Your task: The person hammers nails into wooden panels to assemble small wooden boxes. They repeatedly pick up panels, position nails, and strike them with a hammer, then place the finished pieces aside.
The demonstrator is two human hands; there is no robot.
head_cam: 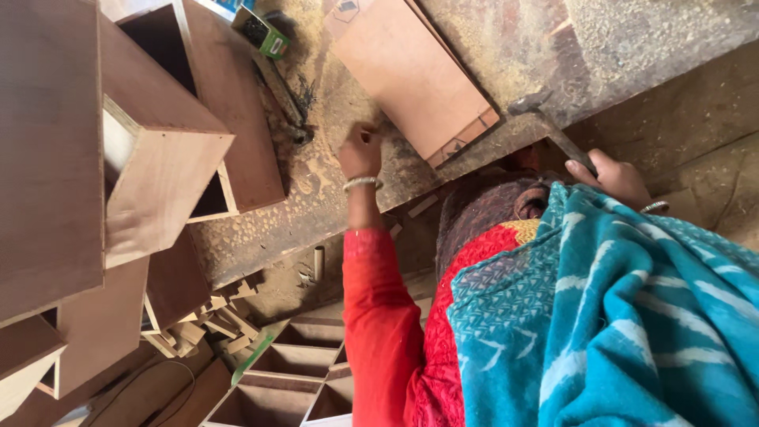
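Sawdust-covered and rough, the bench (pixel 506 47) runs across the upper part of the head view, its near edge slanting from lower left to upper right. A flat rectangular plywood panel (pixel 411 75) lies on it, one short end close to that edge.

The left hand (pixel 360 152) — a pale bangle (pixel 362 183) at the wrist, a red sleeve (pixel 379 316) behind it — rests on the sawdust just beside the panel's lower left corner. Its fingers are curled in towards the palm; whether they pinch something small cannot be told from here.

The right hand (pixel 613 175) sits at the bench edge to the right of the panel, its fingers closed around the handle of a hammer (pixel 545 119). The hammer's dark metal head lies on the bench near the panel's right corner, and the handle slants down into the grip. A teal patterned shawl (pixel 617 316) covers the arm below that hand and fills the lower right of the view.

To the left of the left hand stands an open-sided plywood box (pixel 166 166), with further board pieces stacked around it. A small green carton (pixel 265 33) holding dark screws or nails sits on the bench at the top, with a dark tool lying below it — too blurred to name.

Under the bench edge, short wood offcuts (pixel 213 316) lie in a heap, and a wooden frame with triangular compartments (pixel 292 372) lies on the floor near the bottom.
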